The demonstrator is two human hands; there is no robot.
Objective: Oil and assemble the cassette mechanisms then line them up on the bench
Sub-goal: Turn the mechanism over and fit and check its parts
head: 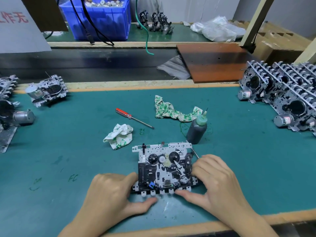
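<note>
I hold the mechanism [165, 166] at lower centre of the bench [68, 151], left hand [111, 194] and right hand [213, 180] clamped on its sides. If my thumbs slip off the keys, it may skid toward the oil bottle [196, 129]. Its long axis seems to run left-right, keys toward me.

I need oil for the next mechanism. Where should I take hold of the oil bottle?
Grip the dark, round body of the oil bottle from its right side, probably with the right hand. It stands upright, its green neck ends in a thin needle tip, and a rag lies close behind it.
</note>
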